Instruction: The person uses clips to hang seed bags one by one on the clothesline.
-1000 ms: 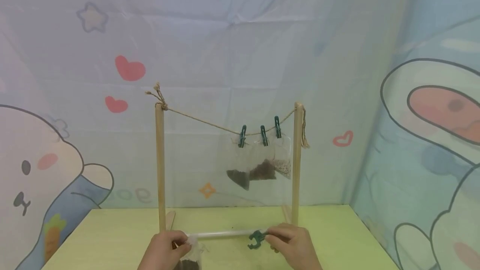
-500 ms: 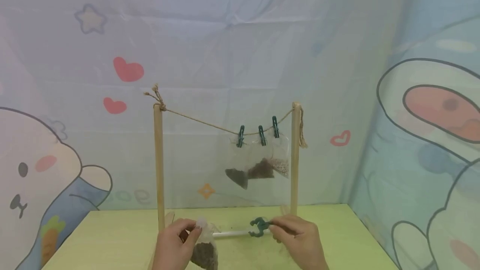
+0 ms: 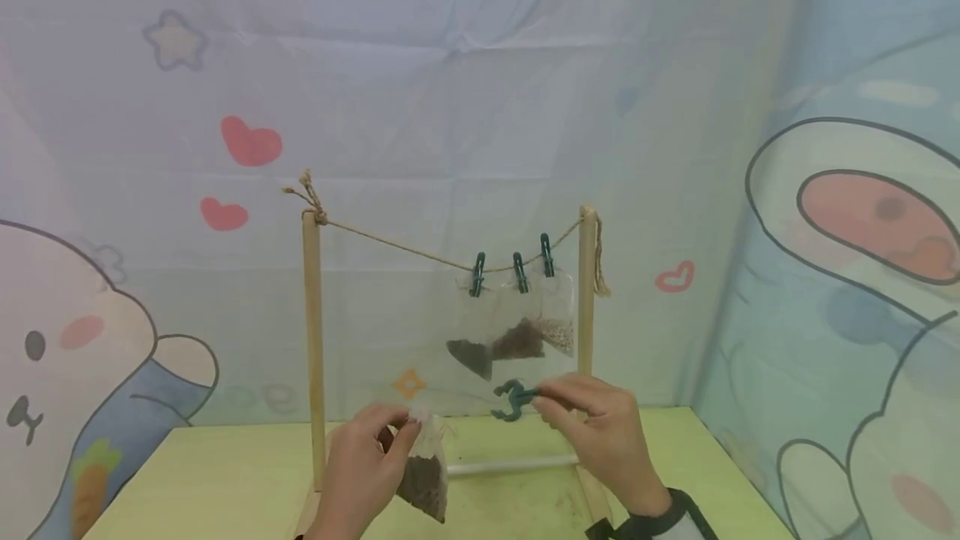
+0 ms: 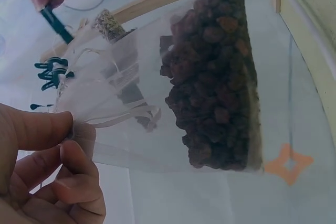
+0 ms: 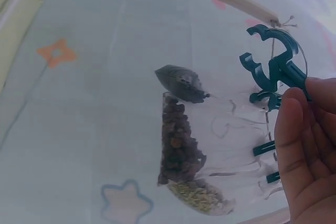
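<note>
My left hand [image 3: 363, 465] pinches the top of a sheer drawstring bag [image 3: 423, 482] between thumb and fingers. Dark reddish-brown pebble-like bits [image 4: 212, 87] fill the bag's lower part. My right hand [image 3: 603, 432] pinches the handles of a green clip [image 3: 513, 402], whose jaws stand spread with nothing between them, as the right wrist view shows. Both hands are in front of the wooden frame, below its twine line [image 3: 397, 246]. Three similar bags hang from the line's right half, holding black, brown and pale speckled contents, each under a green clip [image 3: 477, 275].
Two wooden posts, left [image 3: 312, 340] and right [image 3: 586, 298], carry the sagging twine. Low between them runs a white rod [image 3: 517, 465] above the yellow table [image 3: 225, 482]. A printed cloth backdrop [image 3: 450, 107] rises behind.
My left hand has lifted the bag up and to the right. The right hand has raised the green clip towards the hanging bags. The head view has shifted slightly.
</note>
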Tool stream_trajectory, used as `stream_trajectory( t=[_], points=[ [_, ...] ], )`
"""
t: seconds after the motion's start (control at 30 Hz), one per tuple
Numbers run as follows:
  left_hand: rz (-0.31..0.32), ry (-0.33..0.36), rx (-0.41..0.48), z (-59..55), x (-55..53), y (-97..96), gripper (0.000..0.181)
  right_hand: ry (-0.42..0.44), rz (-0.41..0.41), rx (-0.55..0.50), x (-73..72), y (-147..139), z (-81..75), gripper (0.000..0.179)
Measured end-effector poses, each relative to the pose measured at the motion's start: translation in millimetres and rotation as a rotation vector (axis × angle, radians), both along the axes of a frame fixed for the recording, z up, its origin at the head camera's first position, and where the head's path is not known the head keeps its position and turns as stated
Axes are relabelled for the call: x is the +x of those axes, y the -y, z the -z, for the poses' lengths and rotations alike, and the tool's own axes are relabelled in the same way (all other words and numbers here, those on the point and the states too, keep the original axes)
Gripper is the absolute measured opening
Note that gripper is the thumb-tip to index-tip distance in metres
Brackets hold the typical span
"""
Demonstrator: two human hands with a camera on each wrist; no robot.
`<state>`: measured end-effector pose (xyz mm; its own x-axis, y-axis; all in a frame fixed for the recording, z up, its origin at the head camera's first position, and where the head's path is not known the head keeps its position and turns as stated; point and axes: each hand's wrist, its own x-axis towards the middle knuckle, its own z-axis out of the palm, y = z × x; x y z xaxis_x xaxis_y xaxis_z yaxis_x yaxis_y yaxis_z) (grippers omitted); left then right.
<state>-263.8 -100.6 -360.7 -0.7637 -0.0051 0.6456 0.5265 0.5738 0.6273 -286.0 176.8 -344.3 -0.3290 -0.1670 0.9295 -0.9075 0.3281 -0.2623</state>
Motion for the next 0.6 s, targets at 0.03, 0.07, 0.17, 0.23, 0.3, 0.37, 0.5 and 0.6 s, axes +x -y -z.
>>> stream_trajectory(
  t=[0.03, 0.07, 0.17, 0.23, 0.3, 0.37, 0.5, 0.6],
  points=[
    [0.007, -0.016, -0.005, -2.4, -1.3, -0.4, 0.003, -0.004, 0.006, 0.012, -0.6, 1, -5.2, 0.024],
    [0.015, -0.032, -0.008, -4.8, -2.8, -0.6, 0.002, -0.010, 0.014, 0.024, -1.3, 1, -10.6, 0.023],
    [0.032, -0.082, -0.017, -11.7, -6.8, -1.4, 0.003, -0.052, 0.042, 0.050, -4.1, 4, -27.0, 0.023],
    [0.035, -0.113, -0.022, -17.2, -9.5, -1.8, 0.006, -0.099, 0.057, 0.064, -6.7, 6, -37.5, 0.024],
    [0.031, -0.135, -0.032, -22.9, -12.6, -1.7, 0.006, -0.152, 0.063, 0.076, -10.0, 9, -47.8, 0.025],
    [0.030, -0.155, -0.041, -29.1, -16.2, -1.4, 0.008, -0.176, 0.061, 0.086, -13.3, 11, -58.0, 0.024],
    [0.024, -0.200, -0.058, -41.2, -24.7, -1.4, 0.007, -0.183, 0.072, 0.116, -21.0, 15, -77.9, 0.018],
    [0.012, -0.245, -0.069, -49.8, -30.7, -2.3, 0.007, -0.196, 0.102, 0.152, -27.4, 17, -91.1, 0.015]
  ],
)
